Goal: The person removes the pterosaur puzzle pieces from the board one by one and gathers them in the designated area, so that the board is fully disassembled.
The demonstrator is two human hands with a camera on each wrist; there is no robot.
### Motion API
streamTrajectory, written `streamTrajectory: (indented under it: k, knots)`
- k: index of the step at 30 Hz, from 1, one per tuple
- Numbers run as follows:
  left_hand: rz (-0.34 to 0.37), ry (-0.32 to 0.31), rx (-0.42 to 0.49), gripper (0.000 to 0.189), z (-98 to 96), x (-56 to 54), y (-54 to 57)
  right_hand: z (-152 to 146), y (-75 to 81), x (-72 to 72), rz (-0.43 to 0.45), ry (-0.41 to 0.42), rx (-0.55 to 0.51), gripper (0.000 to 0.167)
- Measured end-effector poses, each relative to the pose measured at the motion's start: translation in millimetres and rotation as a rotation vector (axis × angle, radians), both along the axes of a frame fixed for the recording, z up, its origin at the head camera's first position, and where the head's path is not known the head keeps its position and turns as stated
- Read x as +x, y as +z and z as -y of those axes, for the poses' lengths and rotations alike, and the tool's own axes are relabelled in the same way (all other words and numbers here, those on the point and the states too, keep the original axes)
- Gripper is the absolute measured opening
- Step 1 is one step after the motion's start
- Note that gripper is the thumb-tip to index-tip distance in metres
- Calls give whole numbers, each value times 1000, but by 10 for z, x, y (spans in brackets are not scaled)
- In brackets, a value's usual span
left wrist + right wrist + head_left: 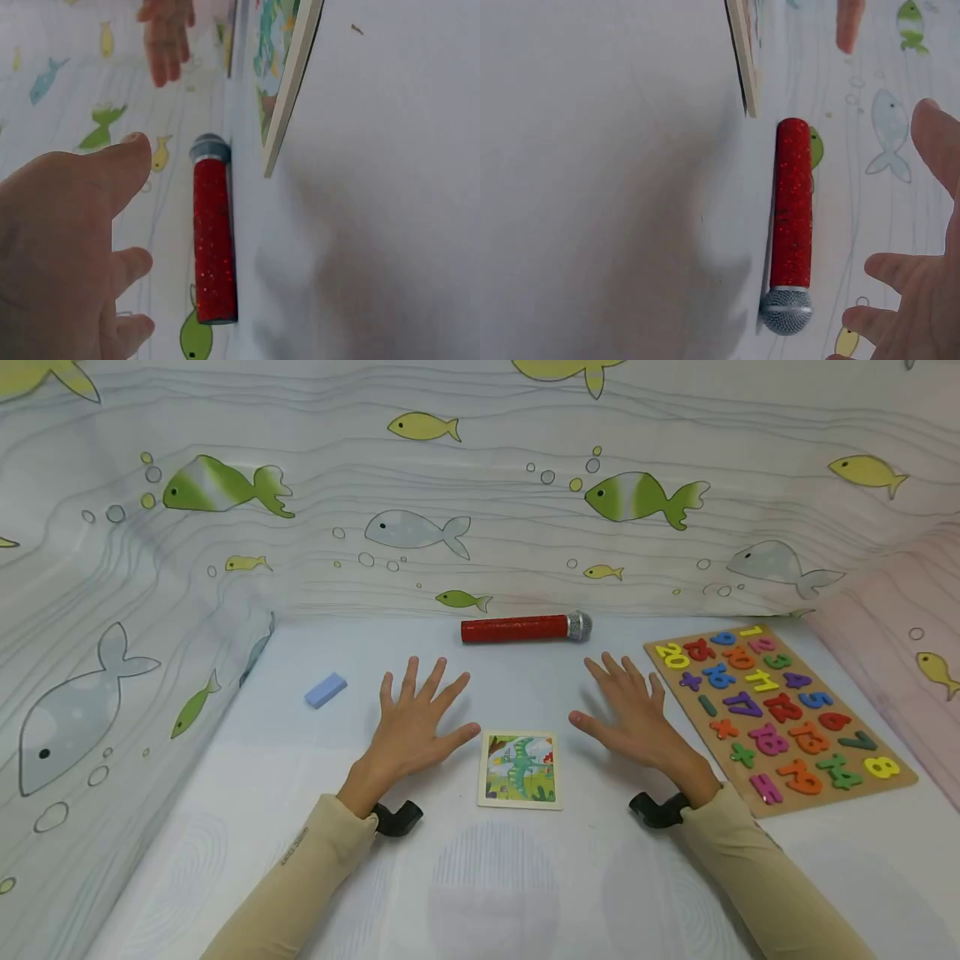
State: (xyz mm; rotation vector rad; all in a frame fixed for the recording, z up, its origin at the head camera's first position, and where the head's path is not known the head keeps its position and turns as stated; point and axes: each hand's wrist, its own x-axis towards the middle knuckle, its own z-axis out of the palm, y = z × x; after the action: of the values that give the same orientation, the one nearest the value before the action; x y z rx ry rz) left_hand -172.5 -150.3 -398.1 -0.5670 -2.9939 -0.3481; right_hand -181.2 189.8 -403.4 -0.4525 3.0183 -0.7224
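Note:
My left hand (pixel 414 722) is held over the table with fingers spread, its thumb tip close to the left edge of a small dinosaur picture puzzle (pixel 521 770) in a pale frame. On the other side of the puzzle, my right hand (pixel 632 718) is spread likewise, its fingers pointing up and left. Neither hand holds anything. Beyond both hands lies a red glittery microphone (pixel 516 629) with a silver mesh head at its right end. A small blue block (pixel 326 690) rests to the left of my left hand.
A wooden number board (pixel 720 727) with colourful numerals and signs lies at the right, close to my right forearm. Fish-patterned cloth (pixel 315 577) rises as walls at the back and both sides. A black curved piece (pixel 399 818) sits at each wrist.

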Motion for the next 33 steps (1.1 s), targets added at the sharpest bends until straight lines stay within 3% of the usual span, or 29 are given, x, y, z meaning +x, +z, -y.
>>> streamTrajectory:
  k: [6,11,20,33]
  knots:
    - [34,-51,-2,82,-95,45,-1,90,-39,12,-22,94,-77,84]
    - [139,-122,3,91,-151,86,-27,180,-74,26,-30,203,-123,72]
    - [316,-224,-13,115,-205,153,-117,313,-122,38,56,320,-96,68]
    - [307,-239,-53,112,-210,113,-190,359,-164,35,74,367,-79,67]
